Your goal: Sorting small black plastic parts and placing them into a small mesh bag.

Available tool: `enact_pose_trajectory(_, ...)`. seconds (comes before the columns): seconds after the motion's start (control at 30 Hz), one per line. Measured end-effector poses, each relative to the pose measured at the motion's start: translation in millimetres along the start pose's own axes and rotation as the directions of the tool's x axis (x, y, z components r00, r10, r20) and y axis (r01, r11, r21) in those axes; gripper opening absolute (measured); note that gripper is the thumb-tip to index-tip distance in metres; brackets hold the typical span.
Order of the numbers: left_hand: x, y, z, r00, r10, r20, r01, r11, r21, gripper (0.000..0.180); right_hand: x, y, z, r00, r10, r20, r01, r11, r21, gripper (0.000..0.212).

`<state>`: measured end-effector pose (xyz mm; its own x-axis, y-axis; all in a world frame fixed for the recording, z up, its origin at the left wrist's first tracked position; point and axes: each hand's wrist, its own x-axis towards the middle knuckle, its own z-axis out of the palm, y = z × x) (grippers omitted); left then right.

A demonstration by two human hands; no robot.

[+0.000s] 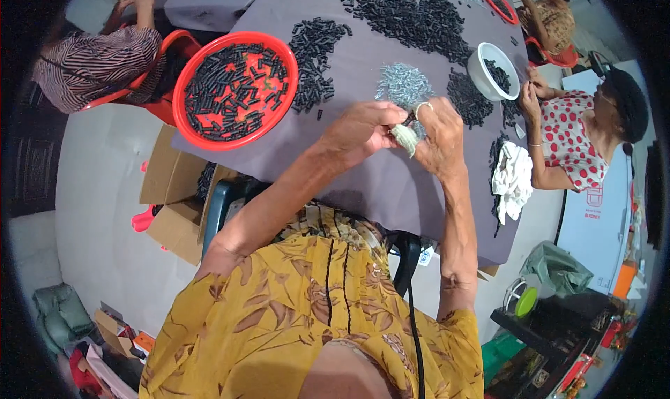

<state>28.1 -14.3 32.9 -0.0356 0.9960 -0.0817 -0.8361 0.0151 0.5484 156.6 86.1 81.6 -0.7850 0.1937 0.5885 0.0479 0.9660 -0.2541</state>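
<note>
Over the near side of the grey-covered table, my left hand and my right hand meet with fingers bent and pinched together. Whatever small thing they may hold is hidden by the fingertips; a dark bit shows between them. A pale knitted finger cover sits at my right thumb, and a ring is on that hand. Just beyond my fingers lies a heap of small silvery metal pieces. Short black cylindrical pieces form a large pile farther back, with another black pile to the left.
A red basin of black pieces stands at the table's left edge, a white bowl at the right. A white cloth lies on the right edge. Other people sit left, right and far right. An open cardboard box stands lower left.
</note>
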Motion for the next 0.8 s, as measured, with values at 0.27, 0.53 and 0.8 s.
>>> enact_pose_trajectory(0.27, 7.2, -10.1, 2.3, 0.996, -0.072, -0.056, 0.072, 0.997, -0.007, 0.018, -9.0, 3.9, 0.6, 0.999, -0.034, -0.009, 0.033, 0.999, -0.035, 0.032)
enact_pose_trajectory(0.53, 3.9, -9.8, -0.6, 0.997, -0.053, -0.054, 0.059, 0.993, 0.107, 0.019, -14.4, 6.0, 10.4, 0.999, -0.038, -0.016, 0.037, 0.999, -0.038, 0.028)
enact_pose_trajectory(0.8, 4.4, -7.2, 0.7, 0.995, 0.009, -0.095, 0.021, 0.952, 0.305, 0.017, -15.3, 5.8, 13.4, 0.999, -0.016, -0.042, 0.012, 0.996, -0.088, 0.026)
